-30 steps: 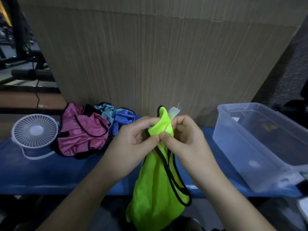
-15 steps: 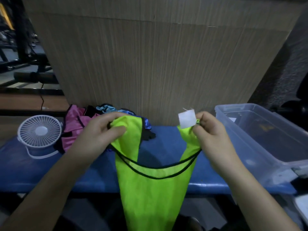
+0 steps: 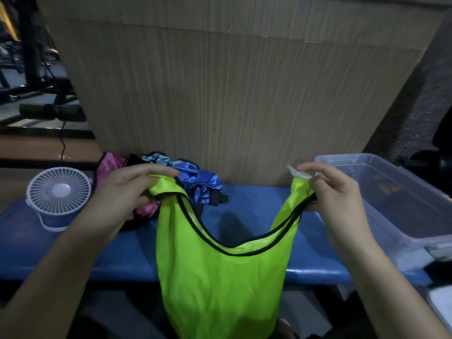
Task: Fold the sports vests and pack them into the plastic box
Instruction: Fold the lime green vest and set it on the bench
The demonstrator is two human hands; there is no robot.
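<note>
No text, brand, number or sign can be read anywhere; the white tag (image 3: pixel 299 172) at the shoulder of the green vest (image 3: pixel 220 277) is turned edge-on and shows no print; a small pale label (image 3: pixel 350 170) inside the plastic box (image 3: pixel 401 231) is too blurred to make out.

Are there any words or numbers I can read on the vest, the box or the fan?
None can be read.
White tag on the green vest: too blurred.
Plastic box: faint marks, too small and blurred.
Fan: no text visible.
</note>
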